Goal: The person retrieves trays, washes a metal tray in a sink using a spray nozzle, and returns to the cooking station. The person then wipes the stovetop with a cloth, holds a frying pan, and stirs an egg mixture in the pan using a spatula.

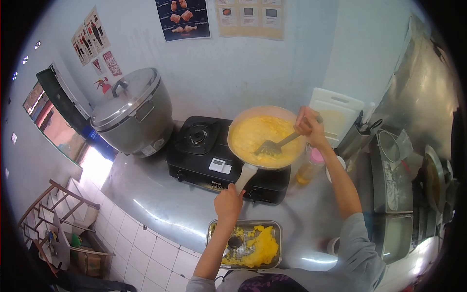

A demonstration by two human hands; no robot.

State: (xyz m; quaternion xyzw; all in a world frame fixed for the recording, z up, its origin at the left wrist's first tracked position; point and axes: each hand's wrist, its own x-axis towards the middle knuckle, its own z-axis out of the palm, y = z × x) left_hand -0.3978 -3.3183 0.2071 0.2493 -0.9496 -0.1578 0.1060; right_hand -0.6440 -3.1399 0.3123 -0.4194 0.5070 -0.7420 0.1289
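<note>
My left hand (228, 203) is closed around the pale handle (246, 176) of a frying pan (232, 127). The pan sits on the right burner of a black two-burner gas stove (194, 164). Yellow egg mixture (253, 129), loose and partly lumpy, spreads over the pan's inside. In my right hand (310, 127) is a grey spatula (287, 139), gripped by its handle. Its slotted blade rests in the egg toward the pan's near side. Below my left forearm, a metal tray (279, 243) holds a yellow cooked egg mass (262, 247) and a dark round ladle-like piece (235, 242).
A large lidded rice cooker (141, 114) stands left of the stove. On the stove lies a small white timer (217, 165). A bottle with a pink cap (311, 163) is right of the pan, before white cutting boards (335, 112). Metal containers (395, 190) line the right side.
</note>
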